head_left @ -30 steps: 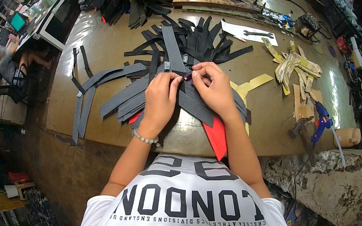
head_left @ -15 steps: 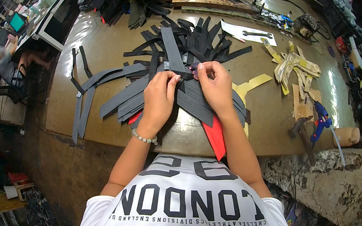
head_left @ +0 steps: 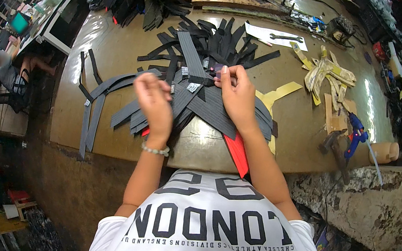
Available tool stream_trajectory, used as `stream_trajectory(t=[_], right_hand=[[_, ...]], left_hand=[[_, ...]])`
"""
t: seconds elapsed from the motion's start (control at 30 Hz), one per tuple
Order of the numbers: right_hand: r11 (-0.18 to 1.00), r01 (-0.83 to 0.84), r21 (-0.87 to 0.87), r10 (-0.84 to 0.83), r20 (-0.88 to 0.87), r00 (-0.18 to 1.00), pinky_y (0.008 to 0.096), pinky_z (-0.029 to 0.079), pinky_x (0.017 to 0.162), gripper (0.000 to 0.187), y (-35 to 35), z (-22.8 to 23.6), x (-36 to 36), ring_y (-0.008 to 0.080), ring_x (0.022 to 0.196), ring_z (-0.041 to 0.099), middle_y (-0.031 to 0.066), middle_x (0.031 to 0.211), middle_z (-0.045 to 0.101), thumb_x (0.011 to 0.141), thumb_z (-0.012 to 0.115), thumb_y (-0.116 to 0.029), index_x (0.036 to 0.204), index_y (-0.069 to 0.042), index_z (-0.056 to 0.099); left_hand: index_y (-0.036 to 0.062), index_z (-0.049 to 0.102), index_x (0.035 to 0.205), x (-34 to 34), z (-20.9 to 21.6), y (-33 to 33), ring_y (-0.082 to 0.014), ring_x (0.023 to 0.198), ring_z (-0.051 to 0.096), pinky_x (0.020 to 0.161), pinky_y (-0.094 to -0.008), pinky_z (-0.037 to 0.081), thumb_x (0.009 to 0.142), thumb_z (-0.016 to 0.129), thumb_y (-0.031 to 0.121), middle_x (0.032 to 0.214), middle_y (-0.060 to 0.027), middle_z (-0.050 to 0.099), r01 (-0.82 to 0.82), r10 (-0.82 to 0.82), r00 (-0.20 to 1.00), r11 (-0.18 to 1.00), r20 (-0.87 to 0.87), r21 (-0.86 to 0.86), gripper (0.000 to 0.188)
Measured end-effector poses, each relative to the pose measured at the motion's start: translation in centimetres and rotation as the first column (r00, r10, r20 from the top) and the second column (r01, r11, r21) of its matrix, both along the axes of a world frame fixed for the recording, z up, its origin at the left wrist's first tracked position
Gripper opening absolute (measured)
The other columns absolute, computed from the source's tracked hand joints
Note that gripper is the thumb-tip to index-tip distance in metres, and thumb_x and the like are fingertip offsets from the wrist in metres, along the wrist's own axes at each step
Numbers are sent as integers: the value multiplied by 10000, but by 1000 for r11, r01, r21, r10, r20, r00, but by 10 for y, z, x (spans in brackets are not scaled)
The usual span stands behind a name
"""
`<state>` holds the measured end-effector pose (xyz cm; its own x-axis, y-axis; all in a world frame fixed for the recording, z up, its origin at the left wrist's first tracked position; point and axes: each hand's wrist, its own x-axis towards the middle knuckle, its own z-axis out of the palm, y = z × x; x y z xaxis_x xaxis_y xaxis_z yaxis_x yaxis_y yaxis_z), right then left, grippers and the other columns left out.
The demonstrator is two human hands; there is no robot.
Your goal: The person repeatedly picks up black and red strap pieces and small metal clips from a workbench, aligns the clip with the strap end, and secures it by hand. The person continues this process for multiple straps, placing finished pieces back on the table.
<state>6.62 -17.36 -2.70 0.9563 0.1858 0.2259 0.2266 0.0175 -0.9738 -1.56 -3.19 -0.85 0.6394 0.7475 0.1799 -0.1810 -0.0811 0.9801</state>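
On a glossy brown worktable (head_left: 307,141), inside a cluttered workshop, grey ribbed straps (head_left: 216,113) lie crossed near the front edge, fanned out before a pile of black straps (head_left: 230,44). The right hand (head_left: 239,99) closes thumb and fingers on a small dark purple piece (head_left: 217,69) beside the crossing. The left hand (head_left: 155,102), slightly blurred, hovers above the straps, fingers parted and free. Small whitish labels (head_left: 192,87) carry illegible print; the white shirt (head_left: 226,184) bears large black characters.
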Motion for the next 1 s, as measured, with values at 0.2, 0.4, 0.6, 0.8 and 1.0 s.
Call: stream_trajectory(t=[0.2,0.4,0.6,0.8,1.0], right_hand=[[962,-70,265,129,-210,969,293,590,725,246,-5,1,7,189,821,674,141,939,627,1021,471,-236,1013,9,492],[896,-57,441,198,-281,939,312,595,748,292,-16,5,14,222,830,680,164,952,622,1025,453,-285,1022,6,477],[891,-19,453,156,-268,951,305,594,746,278,-14,9,11,207,808,674,142,906,623,1022,462,-274,1004,3,490],[861,16,508,120,-234,965,294,590,716,272,-19,6,15,196,783,668,133,896,624,1018,472,-276,992,-7,500],[845,18,534,91,-178,980,301,576,681,273,-16,3,14,190,746,651,118,868,606,1017,479,-285,990,-13,490]], left_hand=[[39,558,856,-38,37,-41,-272,758,576,707,-379,471,927,570,224,829,-99,568,660,-684,667,358,-296,660,199],[92,623,1170,5,34,9,-318,967,575,895,-398,465,883,617,163,1019,-143,607,576,-456,791,331,-408,748,296],[147,636,1146,56,39,60,-289,1155,475,986,-424,398,826,696,279,1168,-62,561,557,-318,773,-75,-549,827,352],[91,583,933,66,39,60,-290,1122,512,993,-399,399,818,703,307,1132,-72,570,603,-545,653,-46,-526,796,273],[77,560,933,71,46,62,-277,1132,512,1004,-409,397,825,698,302,1093,-76,571,540,-566,637,-158,-524,826,286]])
